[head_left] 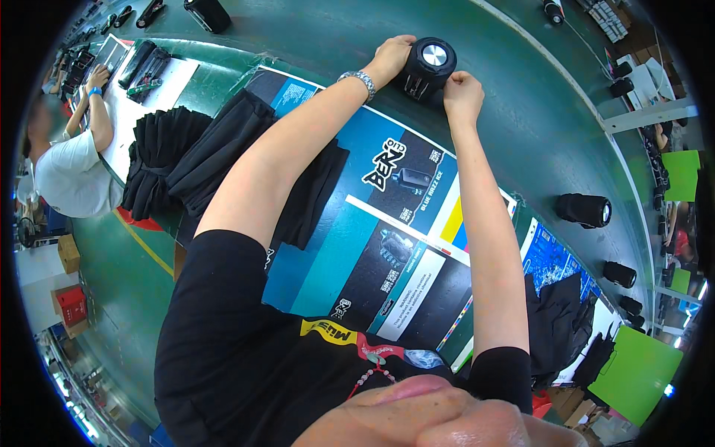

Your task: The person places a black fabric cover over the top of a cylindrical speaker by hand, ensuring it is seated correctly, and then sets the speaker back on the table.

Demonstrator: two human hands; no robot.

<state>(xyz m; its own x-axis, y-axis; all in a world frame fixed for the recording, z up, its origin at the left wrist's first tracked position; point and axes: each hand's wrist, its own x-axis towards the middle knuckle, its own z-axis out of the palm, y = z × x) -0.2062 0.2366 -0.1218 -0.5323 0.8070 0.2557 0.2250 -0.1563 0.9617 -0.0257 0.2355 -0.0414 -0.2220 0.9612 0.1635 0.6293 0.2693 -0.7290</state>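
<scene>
Printed poster sheet (387, 223) on green conveyor belt (536, 127), both hands' grip grasping black speaker (426, 68), factory line.

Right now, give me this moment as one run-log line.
left hand: gripping black cylindrical speaker | right hand: on speaker's side | speaker: on green conveyor belt | nearby: black pouches

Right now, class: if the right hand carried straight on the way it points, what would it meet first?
The right hand is already at the black speaker, so it would press into that first. Beyond lies the green belt, though depth is hard to judge.
</scene>
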